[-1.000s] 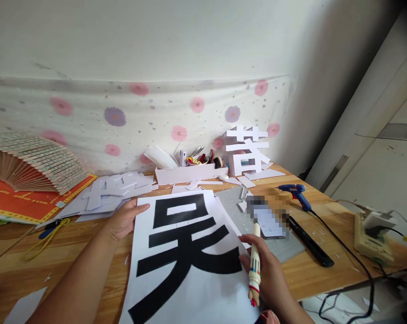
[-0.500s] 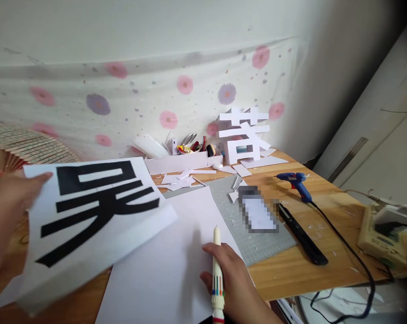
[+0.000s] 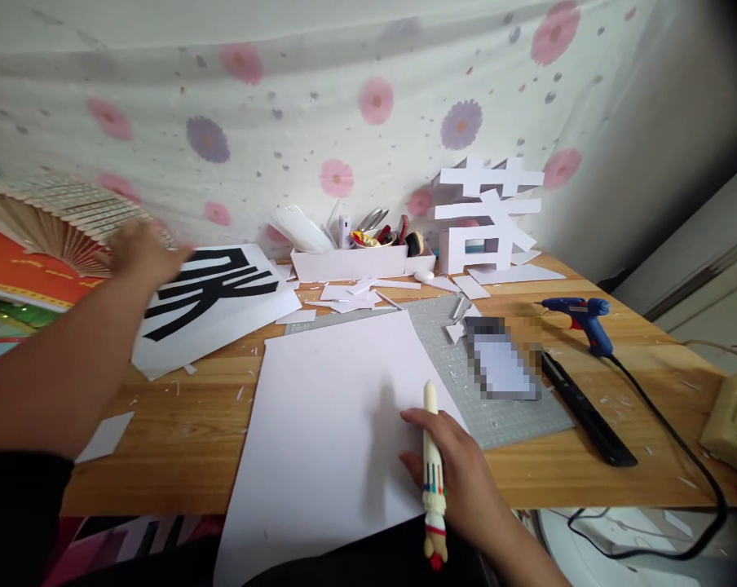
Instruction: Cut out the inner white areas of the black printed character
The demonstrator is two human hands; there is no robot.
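Holds multicolour pen in half-curled right hand; may mark white sheet if dropped. Cannot tell grip of blurred left hand.

The front sheet overlaps the cutting mat, left of the glue gun.

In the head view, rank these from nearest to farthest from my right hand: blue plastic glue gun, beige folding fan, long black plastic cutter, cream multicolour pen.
1. Cream multicolour pen: in your right hand.
2. Long black plastic cutter: to the hand's right.
3. Blue plastic glue gun: right side, beyond the cutter.
4. Beige folding fan: far back left.
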